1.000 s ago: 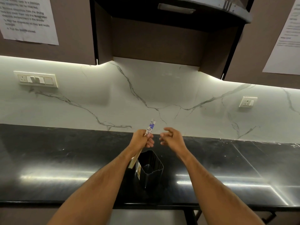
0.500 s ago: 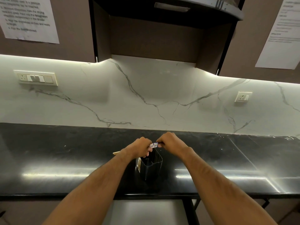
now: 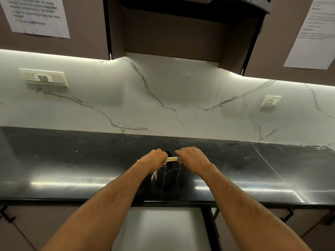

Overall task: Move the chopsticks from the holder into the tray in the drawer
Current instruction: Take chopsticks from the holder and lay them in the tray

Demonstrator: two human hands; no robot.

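A bundle of pale wooden chopsticks (image 3: 171, 159) lies level just above the black holder (image 3: 167, 176), which stands on the dark counter (image 3: 72, 165). My left hand (image 3: 154, 160) grips the bundle's left part, and a short tip pokes out past its wrist. My right hand (image 3: 192, 157) pinches the right end, where a patterned band shows between the fingers. The holder's inside looks dark. Below the counter edge a pale drawer front or surface (image 3: 159, 229) is in view; no tray is visible.
A white marble backsplash (image 3: 163, 98) rises behind the counter, with a switch panel (image 3: 44, 77) at left and a socket (image 3: 271, 101) at right. Brown upper cabinets carry paper sheets (image 3: 38, 15). Dark cabinet handles (image 3: 288, 214) sit under the counter.
The chopsticks went from upright in my left hand alone to level above the holder. My right hand closed on their right end, and both hands came lower.
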